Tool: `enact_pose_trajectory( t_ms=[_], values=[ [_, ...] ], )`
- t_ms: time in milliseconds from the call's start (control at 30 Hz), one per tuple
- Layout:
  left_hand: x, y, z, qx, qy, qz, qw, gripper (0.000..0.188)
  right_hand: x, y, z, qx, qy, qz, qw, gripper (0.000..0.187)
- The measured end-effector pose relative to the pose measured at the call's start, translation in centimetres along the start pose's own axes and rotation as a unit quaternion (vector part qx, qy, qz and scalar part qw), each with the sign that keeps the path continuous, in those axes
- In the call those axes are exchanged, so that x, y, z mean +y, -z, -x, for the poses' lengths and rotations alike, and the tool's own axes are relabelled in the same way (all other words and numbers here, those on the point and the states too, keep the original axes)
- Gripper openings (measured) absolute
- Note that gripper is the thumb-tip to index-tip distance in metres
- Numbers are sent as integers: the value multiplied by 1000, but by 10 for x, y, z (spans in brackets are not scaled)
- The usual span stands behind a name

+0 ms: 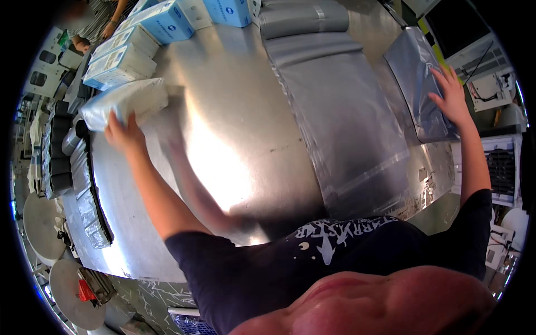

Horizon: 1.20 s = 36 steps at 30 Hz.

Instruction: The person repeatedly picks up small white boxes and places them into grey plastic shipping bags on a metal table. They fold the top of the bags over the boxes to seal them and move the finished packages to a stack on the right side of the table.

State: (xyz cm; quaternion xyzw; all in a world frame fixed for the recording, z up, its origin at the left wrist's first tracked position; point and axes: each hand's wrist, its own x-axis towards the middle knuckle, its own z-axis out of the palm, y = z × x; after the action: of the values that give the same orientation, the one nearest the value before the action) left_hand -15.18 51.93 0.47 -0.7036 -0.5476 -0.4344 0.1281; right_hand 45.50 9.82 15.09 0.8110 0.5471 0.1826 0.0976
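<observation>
At the left of the metal table, my left hand grips the near edge of a white and pale-blue pack in clear plastic wrap. The pack is slightly blurred; I cannot tell whether it rests on the table or is just lifted. Far to the right, my right hand lies with spread fingers on the right side of a shiny grey plastic bag. A long stack of flat grey plastic bags, folded over at its far end, lies between my arms.
Blue and white boxes stand in a row at the far left, beyond the wrapped pack. A person in a striped top is behind them. Black packs line the left edge. Round stools stand at lower left, a dark screen at far right.
</observation>
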Motion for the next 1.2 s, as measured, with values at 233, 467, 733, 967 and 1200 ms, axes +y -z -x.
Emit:
enact_pose_trajectory(
  t_ms=[233,467,733,967,1200],
  values=[
    [23,177,224,-220,163,514,813,88,-198,14,15,-55,167,-461,870,37],
    [216,209,223,-100,346,628,690,80,-306,14,98,-161,174,-772,589,57],
    [315,198,253,-226,241,780,532,70,-126,-27,248,-244,200,-800,510,101],
    [354,106,233,-460,270,722,440,31,-24,-37,173,-48,156,-461,873,32],
    [468,92,243,-461,-211,124,853,52,-79,-123,67,73,183,-376,905,16]
  ],
)
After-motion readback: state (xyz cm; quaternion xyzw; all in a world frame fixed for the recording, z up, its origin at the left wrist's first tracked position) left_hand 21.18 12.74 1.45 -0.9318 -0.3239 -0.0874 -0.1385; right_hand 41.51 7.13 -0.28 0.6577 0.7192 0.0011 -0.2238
